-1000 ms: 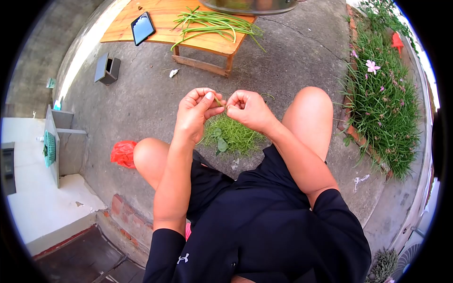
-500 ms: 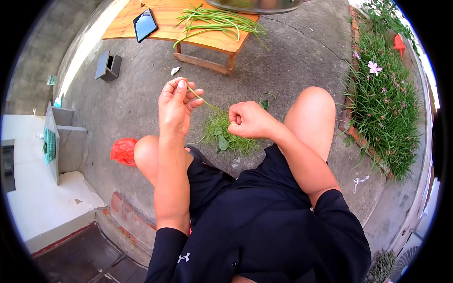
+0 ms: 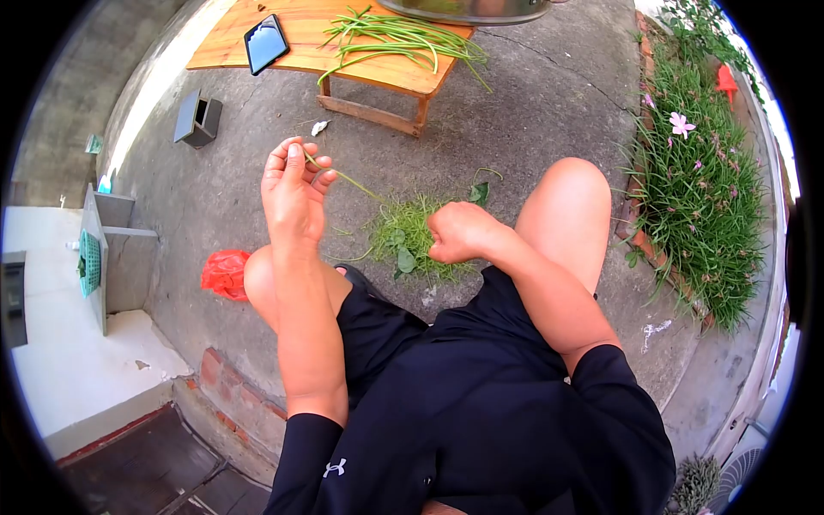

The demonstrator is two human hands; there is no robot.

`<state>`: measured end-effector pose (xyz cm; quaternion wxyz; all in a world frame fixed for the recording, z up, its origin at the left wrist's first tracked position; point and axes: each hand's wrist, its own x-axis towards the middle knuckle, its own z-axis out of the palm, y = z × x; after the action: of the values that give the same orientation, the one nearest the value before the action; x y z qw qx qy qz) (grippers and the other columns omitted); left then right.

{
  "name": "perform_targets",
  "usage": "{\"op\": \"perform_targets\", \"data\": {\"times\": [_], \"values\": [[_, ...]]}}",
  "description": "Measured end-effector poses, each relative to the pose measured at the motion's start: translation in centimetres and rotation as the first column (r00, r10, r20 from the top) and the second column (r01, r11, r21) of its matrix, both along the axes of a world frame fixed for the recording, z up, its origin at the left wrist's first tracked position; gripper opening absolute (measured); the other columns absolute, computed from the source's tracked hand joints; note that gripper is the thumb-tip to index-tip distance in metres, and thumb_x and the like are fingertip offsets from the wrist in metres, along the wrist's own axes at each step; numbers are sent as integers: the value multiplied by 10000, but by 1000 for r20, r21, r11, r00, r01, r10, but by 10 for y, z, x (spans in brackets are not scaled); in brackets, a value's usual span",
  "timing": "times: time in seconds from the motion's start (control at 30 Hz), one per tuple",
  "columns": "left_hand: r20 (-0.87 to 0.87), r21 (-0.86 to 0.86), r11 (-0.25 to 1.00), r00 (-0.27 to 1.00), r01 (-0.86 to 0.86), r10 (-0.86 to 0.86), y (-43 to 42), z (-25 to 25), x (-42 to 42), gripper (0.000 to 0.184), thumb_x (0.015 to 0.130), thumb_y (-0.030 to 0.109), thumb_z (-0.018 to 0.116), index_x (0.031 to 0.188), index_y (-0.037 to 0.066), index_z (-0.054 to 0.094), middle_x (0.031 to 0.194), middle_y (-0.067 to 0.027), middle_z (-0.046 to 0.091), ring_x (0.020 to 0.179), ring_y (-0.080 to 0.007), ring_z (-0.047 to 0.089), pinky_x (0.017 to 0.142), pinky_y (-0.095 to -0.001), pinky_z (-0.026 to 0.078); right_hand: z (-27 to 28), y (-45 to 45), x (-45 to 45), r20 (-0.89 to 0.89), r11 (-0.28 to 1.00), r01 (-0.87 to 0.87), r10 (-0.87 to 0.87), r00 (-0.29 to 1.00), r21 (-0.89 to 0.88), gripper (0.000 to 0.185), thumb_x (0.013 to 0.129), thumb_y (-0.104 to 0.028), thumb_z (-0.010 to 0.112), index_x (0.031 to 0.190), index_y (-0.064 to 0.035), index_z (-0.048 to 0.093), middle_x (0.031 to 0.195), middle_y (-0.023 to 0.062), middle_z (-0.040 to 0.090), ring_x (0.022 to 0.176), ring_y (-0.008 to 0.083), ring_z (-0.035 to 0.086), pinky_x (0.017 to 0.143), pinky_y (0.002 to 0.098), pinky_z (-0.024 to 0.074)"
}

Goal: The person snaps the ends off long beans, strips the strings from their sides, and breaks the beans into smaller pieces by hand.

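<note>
My left hand [image 3: 293, 197] is raised above the ground, thumb and fingers pinching one end of a thin green stem [image 3: 354, 183]. The stem slants down to the right, toward a pile of green peelings and leaves [image 3: 402, 236] on the concrete. Right of that pile, my right hand [image 3: 468, 232] is closed in a fist; whatever its fingers hold, if anything, is hidden. More long green stems [image 3: 403, 41] lie bunched on the wooden table [image 3: 300, 63] ahead.
A tablet [image 3: 266, 44] lies on the table, beside the stems, with a metal pot [image 3: 468, 10] at the far edge. On the ground are a red plastic bag [image 3: 227, 275] and a small grey box [image 3: 197, 119]. A grassy flower bed [image 3: 699, 189] borders the right.
My left hand has moved left, drawing the stem along with it. The fist of my right hand has shifted slightly right and down, widening the gap between the hands.
</note>
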<state>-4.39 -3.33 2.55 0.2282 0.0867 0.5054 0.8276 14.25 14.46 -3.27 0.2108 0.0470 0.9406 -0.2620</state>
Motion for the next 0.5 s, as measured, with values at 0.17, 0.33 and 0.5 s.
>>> {"op": "perform_targets", "data": {"times": [0.17,0.33,0.5], "values": [[16,53,998,999,29,-30,-4,-1,-3,155,1023,176,601,1161,106,594,996,-25,668,842,-155,654,711,-313,572,-5,-4,-2,110,990,-25,10,994,141,331,765,-298,663,898,-7,750,988,214,728,989,359,698,887,442,554],[30,92,995,998,45,-48,-6,0,-5,161,1030,167,584,1180,107,594,997,-20,672,840,-150,652,707,-311,566,6,-4,-3,99,983,52,-70,993,176,308,850,-281,618,936,-15,748,1012,208,724,999,369,692,888,452,548],[86,171,973,982,153,-169,-7,0,-3,162,1031,156,578,1185,107,594,995,-15,673,825,-139,642,692,-294,545,-7,1,-8,-439,949,265,-314,842,-169,213,931,-171,595,991,-25,737,943,164,689,845,312,696,788,424,555]]}}
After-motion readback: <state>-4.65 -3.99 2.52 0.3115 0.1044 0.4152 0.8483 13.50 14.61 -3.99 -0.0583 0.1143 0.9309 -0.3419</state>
